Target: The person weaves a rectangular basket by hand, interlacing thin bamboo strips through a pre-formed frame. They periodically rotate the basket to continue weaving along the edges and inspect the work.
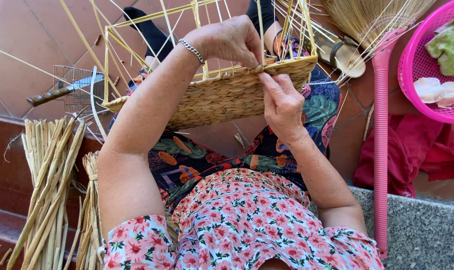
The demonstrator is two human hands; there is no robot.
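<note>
A half-woven straw basket (222, 95) rests on my knees, its woven wall tan and its upright yellow frame ribs (162, 20) sticking up bare above. My left hand (229, 40), a silver bracelet on its wrist, reaches over the rim and pinches the woven strand at the top edge. My right hand (282, 102) presses against the basket's outer wall just below that spot, fingers on the weave. Both hands meet at the rim near the basket's right corner.
Bundles of dried reed (49, 185) lie at my left on red steps. A knife (62, 92) rests on a wire rack. A pink-handled broom (381, 135) stands at right, beside a pink basket (417, 65), red cloth (417, 150) and a sandal (344, 55).
</note>
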